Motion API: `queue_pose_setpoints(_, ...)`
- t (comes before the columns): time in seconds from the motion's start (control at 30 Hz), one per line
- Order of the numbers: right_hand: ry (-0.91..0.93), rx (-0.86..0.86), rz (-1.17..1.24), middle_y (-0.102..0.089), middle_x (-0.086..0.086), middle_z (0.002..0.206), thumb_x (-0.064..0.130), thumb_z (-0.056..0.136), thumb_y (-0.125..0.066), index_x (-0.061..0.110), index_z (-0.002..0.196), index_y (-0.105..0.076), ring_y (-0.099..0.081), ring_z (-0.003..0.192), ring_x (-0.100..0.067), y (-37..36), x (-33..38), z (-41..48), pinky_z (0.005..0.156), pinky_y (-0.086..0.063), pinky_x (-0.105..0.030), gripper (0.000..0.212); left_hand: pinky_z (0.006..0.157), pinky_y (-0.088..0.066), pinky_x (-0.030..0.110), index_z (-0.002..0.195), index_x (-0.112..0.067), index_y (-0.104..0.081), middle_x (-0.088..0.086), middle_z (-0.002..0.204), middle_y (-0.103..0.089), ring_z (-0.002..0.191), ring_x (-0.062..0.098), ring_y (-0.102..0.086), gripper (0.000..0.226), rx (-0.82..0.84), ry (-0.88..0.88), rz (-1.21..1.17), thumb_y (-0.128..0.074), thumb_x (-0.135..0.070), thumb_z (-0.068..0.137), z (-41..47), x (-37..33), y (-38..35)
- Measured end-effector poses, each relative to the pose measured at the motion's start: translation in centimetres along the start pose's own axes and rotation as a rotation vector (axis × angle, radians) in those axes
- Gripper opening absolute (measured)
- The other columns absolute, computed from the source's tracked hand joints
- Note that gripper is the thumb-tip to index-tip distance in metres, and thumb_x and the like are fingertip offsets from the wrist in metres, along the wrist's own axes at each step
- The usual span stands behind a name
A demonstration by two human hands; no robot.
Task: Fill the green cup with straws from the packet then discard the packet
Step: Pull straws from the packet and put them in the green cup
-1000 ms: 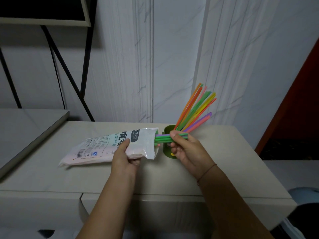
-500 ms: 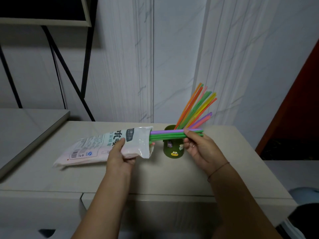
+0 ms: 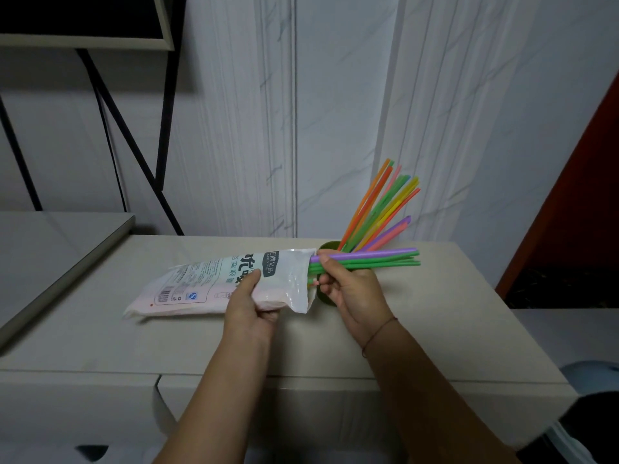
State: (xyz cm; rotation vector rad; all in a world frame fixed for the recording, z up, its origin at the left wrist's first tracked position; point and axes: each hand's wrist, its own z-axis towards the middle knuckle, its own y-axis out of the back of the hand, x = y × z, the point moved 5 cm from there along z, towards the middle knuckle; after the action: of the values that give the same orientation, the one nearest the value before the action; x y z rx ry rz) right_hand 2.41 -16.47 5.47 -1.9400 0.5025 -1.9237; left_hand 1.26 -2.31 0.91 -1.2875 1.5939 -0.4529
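A white plastic straw packet (image 3: 207, 286) lies across the beige cabinet top (image 3: 452, 313), its open mouth facing right. My left hand (image 3: 249, 298) grips the packet near that mouth. A bundle of green and purple straws (image 3: 378, 258) sticks out of the packet horizontally, and my right hand (image 3: 348, 284) pinches it close to the opening. Behind my right hand stands the green cup (image 3: 326, 247), mostly hidden. Several coloured straws (image 3: 382, 209) fan out of the cup, leaning up to the right.
A marbled white wall rises right behind the cabinet. A lower grey surface (image 3: 50, 249) sits to the left under a black metal frame (image 3: 134, 142). A dark red panel (image 3: 586, 202) stands at the right. The cabinet's front edge runs below my wrists.
My right hand slid back left along the straws to the packet mouth, now covering the cup. The bundle sticks out farther than a second ago. My left hand holds the packet in nearly the same place.
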Motion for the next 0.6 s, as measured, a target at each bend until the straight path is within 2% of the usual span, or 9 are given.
queue_pose_setpoints(0.07, 0.032, -0.035, -0.036, -0.051, -0.009, 0.06, 0.002, 0.087, -0.06, 0.002, 0.086, -0.063, -0.048, 0.044, -0.008, 0.5, 0.5, 0.2, 0.045, -0.044, -0.017, 0.004, 0.056, -0.057, 0.041, 0.117, -0.015, -0.053, 0.006, 0.092, -0.068, 0.074, 0.019, -0.069, 0.035, -0.002, -0.001, -0.032, -0.061, 0.0, 0.086, 0.1, -0.5, 0.1)
queue_pose_setpoints(0.13, 0.052, -0.074, -0.04, -0.053, -0.005, 0.053, 0.003, 0.086, -0.061, 0.0, 0.085, -0.064, -0.049, 0.045, -0.01, 1.3, 1.2, 0.4, 0.047, -0.046, -0.021, 0.004, 0.058, -0.056, 0.042, 0.119, -0.016, -0.052, 0.006, 0.094, -0.068, 0.08, 0.02, -0.066, 0.035, -0.004, -0.011, -0.051, -0.06, -0.002, 0.088, 0.3, -1.3, 0.3)
queue_pose_setpoints(0.27, 0.084, -0.173, -0.01, -0.053, 0.001, 0.039, 0.003, 0.085, -0.062, -0.001, 0.076, -0.063, -0.049, 0.037, -0.006, 3.7, 3.2, 0.9, 0.04, -0.042, -0.016, 0.01, 0.057, -0.057, 0.033, 0.115, -0.019, -0.054, 0.002, 0.091, -0.066, 0.078, 0.016, -0.064, 0.03, -0.023, -0.025, -0.042, -0.06, -0.005, 0.088, 0.9, -2.6, 0.8)
queue_pose_setpoints(0.37, 0.12, -0.229, 0.008, -0.053, 0.002, 0.038, 0.003, 0.085, -0.063, -0.001, 0.074, -0.061, -0.049, 0.035, -0.004, 5.5, 4.6, 1.2, 0.04, -0.043, -0.015, 0.011, 0.056, -0.056, 0.03, 0.113, -0.019, -0.055, 0.001, 0.091, -0.066, 0.078, 0.015, -0.064, 0.028, -0.037, -0.028, -0.034, -0.06, -0.007, 0.089, 1.1, -3.0, 1.0)
queue_pose_setpoints(0.5, 0.189, -0.298, -0.027, -0.053, 0.005, 0.038, 0.004, 0.084, -0.064, 0.0, 0.073, -0.061, -0.049, 0.036, -0.003, 7.4, 6.1, 1.2, 0.042, -0.046, -0.014, 0.012, 0.054, -0.056, 0.029, 0.093, -0.018, -0.057, 0.001, 0.09, -0.066, 0.077, 0.015, -0.064, 0.013, -0.046, -0.015, -0.017, -0.061, -0.007, 0.088, 1.1, -3.1, 1.1)
queue_pose_setpoints(0.6, 0.234, -0.351, -0.048, -0.055, 0.006, 0.039, 0.005, 0.084, -0.065, 0.0, 0.076, -0.062, -0.05, 0.036, -0.002, 8.8, 7.2, 1.1, 0.042, -0.046, -0.013, 0.009, 0.057, -0.056, 0.029, 0.09, -0.018, -0.056, 0.0, 0.088, -0.066, 0.077, 0.015, -0.064, 0.012, -0.045, 0.005, -0.003, -0.061, -0.007, 0.089, 0.8, -2.7, 0.9)
